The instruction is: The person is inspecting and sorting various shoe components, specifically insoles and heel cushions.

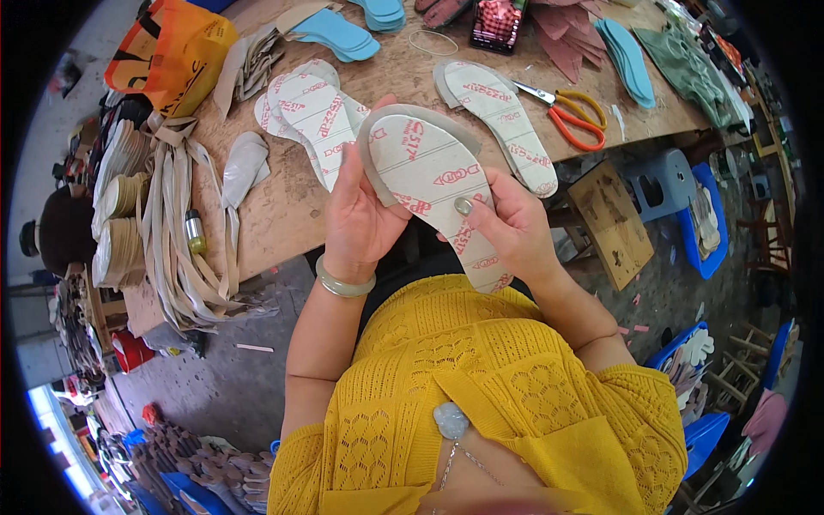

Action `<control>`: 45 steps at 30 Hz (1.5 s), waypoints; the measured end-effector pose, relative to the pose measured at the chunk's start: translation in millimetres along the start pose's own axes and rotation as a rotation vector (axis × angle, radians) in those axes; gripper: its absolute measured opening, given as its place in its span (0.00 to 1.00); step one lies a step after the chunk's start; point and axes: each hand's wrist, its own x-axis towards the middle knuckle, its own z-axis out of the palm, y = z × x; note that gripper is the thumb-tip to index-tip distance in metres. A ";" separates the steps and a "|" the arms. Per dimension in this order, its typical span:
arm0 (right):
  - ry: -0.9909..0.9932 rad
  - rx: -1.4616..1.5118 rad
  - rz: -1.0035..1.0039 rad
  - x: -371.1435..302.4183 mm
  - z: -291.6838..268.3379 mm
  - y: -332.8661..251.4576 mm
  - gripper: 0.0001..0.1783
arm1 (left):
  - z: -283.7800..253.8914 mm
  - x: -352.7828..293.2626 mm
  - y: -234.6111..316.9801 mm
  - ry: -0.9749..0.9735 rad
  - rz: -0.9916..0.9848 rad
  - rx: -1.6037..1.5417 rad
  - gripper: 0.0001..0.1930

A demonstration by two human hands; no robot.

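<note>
Yellow top (481, 369), insole (421, 167) in hands (365, 225), bare table edge (283, 245) alongside

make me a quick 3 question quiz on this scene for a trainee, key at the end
1. True or false: the left hand and the right hand both hold one insole.
2. Which wrist wears the bangle? a) right b) left c) neither
3. Fill in: as the person sees it, the scissors lie to the ____ of the held insole.

Key: 1. True. 2. b. 3. right.
</note>
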 end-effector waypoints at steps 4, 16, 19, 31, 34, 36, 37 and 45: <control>0.027 -0.095 -0.020 -0.1 -1.8 -0.2 0.12 | -14.0 -5.8 -2.7 0.041 -0.017 0.086 0.28; 0.003 -0.361 0.047 7.9 -13.5 0.5 0.10 | -19.8 -7.6 -8.8 0.257 -0.025 0.141 0.14; -0.076 -0.374 0.094 14.0 -14.5 4.7 0.10 | -22.9 -5.8 -6.3 0.249 0.017 0.137 0.14; -0.068 -1.137 -0.524 -1.7 -3.1 2.0 0.40 | -8.2 -16.7 5.8 0.447 0.150 0.370 0.19; 0.160 -1.257 -0.556 14.8 -23.3 -4.3 0.39 | 0.1 -25.0 15.3 0.325 0.404 0.494 0.19; 0.222 -1.408 -0.549 30.3 -46.9 -11.5 0.38 | -14.4 -35.8 28.4 0.371 0.416 0.638 0.18; 0.215 -1.406 -0.555 34.0 -51.1 -10.2 0.38 | -22.7 -41.2 33.9 0.416 0.418 0.783 0.17; -0.255 -1.151 -0.639 68.6 41.8 7.9 0.40 | -58.8 -59.7 47.2 0.559 0.552 1.121 0.12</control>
